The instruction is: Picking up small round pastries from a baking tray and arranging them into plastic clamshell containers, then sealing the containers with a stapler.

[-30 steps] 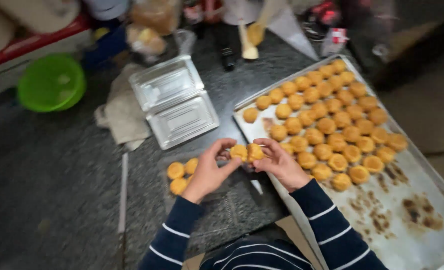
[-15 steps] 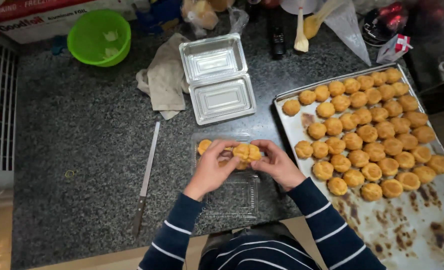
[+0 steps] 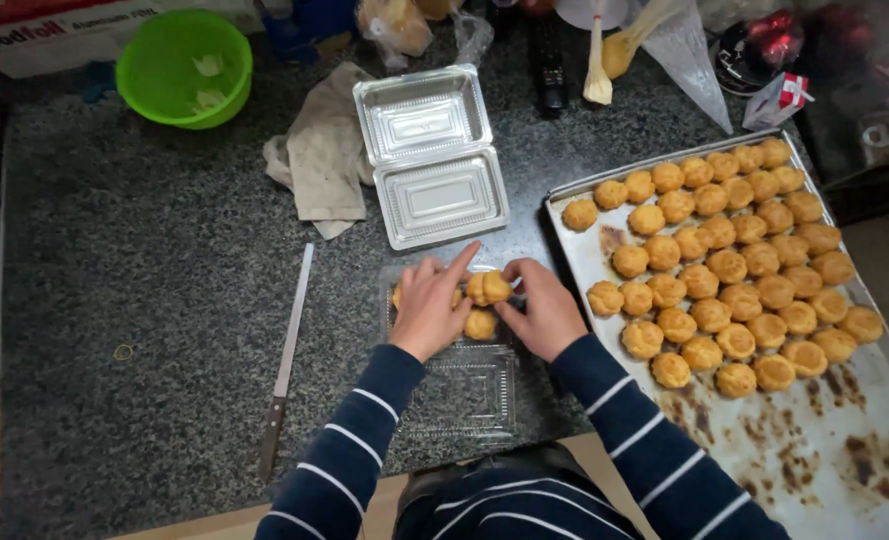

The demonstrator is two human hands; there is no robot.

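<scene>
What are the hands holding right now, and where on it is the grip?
Both hands hold one golden pastry puff over the clear plastic container: left hand fingertips on its left side, right hand fingertips on its right side.

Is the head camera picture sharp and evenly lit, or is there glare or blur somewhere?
Head view: the hands and pastries are fairly sharp; glare shines off the empty clear box and the baking tray; the far right corner is dark; straight edges bow slightly near the frame's sides.

The single head camera looks almost straight down (from above the person's chest) at the counter [image 3: 114, 300], near enough that the tray [image 3: 864, 480] overruns the right edge.
</scene>
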